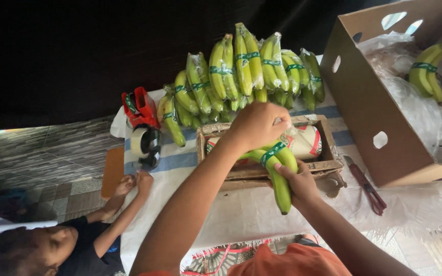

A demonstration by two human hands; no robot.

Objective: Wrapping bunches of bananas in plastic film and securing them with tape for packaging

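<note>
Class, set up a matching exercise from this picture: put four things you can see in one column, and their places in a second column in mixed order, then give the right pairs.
Things:
1. banded banana bunch
2. red tape dispenser
3. cardboard box
4. red-handled tool

Places:
A. at the cloth's left end, near another person's hands
B. lying on the cloth between wooden tray and box
C. at the far right, lined with plastic
D. held between left hand and right hand

Pairs: 1-D, 2-A, 3-C, 4-B
</note>
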